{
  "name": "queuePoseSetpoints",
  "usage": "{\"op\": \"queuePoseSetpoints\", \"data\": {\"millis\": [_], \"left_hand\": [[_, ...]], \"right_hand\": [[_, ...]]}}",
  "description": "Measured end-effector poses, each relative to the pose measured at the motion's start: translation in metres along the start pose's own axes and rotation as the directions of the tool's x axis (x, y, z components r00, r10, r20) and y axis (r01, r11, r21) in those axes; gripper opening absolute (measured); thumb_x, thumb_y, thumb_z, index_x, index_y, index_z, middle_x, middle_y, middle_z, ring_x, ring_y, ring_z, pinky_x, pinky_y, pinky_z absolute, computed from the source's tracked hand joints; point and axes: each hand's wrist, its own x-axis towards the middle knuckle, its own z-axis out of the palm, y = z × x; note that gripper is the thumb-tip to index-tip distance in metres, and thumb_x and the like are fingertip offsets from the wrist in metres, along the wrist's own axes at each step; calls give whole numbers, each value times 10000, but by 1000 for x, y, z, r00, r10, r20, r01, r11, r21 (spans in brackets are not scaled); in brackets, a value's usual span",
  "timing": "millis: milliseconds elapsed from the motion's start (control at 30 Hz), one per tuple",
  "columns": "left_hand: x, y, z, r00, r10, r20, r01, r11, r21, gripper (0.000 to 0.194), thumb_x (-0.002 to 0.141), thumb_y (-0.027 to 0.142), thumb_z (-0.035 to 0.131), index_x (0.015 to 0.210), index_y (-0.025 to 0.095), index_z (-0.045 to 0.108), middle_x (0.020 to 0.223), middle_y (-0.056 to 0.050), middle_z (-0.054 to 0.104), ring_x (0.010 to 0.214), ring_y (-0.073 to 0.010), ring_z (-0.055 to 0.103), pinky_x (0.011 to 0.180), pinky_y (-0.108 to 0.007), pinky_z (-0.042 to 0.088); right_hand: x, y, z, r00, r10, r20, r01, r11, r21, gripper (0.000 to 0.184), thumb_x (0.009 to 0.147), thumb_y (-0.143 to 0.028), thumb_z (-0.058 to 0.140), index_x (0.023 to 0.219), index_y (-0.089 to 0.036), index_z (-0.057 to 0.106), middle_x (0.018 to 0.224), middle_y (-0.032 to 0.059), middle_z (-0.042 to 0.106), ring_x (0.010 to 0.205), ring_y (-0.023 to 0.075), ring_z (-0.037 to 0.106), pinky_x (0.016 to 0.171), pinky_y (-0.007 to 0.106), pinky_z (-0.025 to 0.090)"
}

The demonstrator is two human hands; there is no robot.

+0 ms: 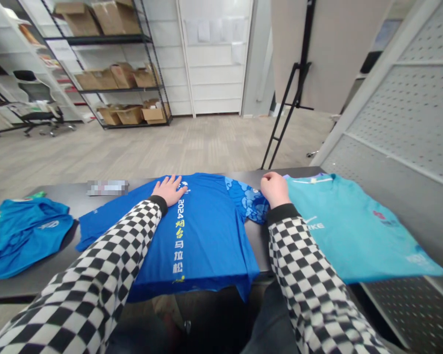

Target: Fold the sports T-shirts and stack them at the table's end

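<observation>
The left hand (pixel 168 191) lies flat, fingers (pixel 173 185) spread; the right hand (pixel 275 190) curls loosely.

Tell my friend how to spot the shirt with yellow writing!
Find the long dark table. In its middle lies a flat blue T-shirt with 2024 and yellow Chinese writing down it, under the person's left hand. The crumpled blue shirt to its left and the pale teal shirt to its right have no such writing.

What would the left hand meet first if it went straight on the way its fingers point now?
The left hand already lies on the blue T-shirt, so probably the shirt's collar edge comes first, then the table's far edge. Depth is hard to judge.
</observation>
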Motion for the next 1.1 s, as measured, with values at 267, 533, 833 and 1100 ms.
{"op": "queuePoseSetpoints", "data": {"millis": [267,533,833,1100], "left_hand": [[27,106,-45,996,56,-67,-47,991,125,705,1008,460,660,1659,196,610,1830,-176,428,1749,-468,224,1399,-729,69],[2,236,30,877,477,-52,-480,865,-145,802,1105,732,394,1773,296,472,1871,-124,349,1751,-399,281,1403,-703,187],[-3,232,19,839,461,-289,-523,830,-194,604,1147,472,415,1666,231,609,1774,-149,522,1674,-359,449,1436,-659,137],[-29,239,21,780,625,-25,-622,771,-138,818,1113,651,453,1778,175,436,1872,-180,322,1752,-371,286,1415,-639,217]], "right_hand": [[-3,4,-3,997,-6,75,13,997,-81,351,992,-174,562,1172,-158,863,1240,171,848,1219,319,772,1104,373,570],[-3,12,-4,972,-58,226,103,976,-192,276,1007,-169,621,1145,-184,859,1240,144,852,1222,282,776,1077,331,572],[-4,22,-16,926,-40,376,133,965,-225,149,978,-207,762,1106,-186,835,1045,96,850,1003,241,775,931,298,559],[-7,11,-17,955,-33,294,85,983,-163,102,966,-194,676,895,-195,749,864,59,773,840,213,691,781,287,507]]}}
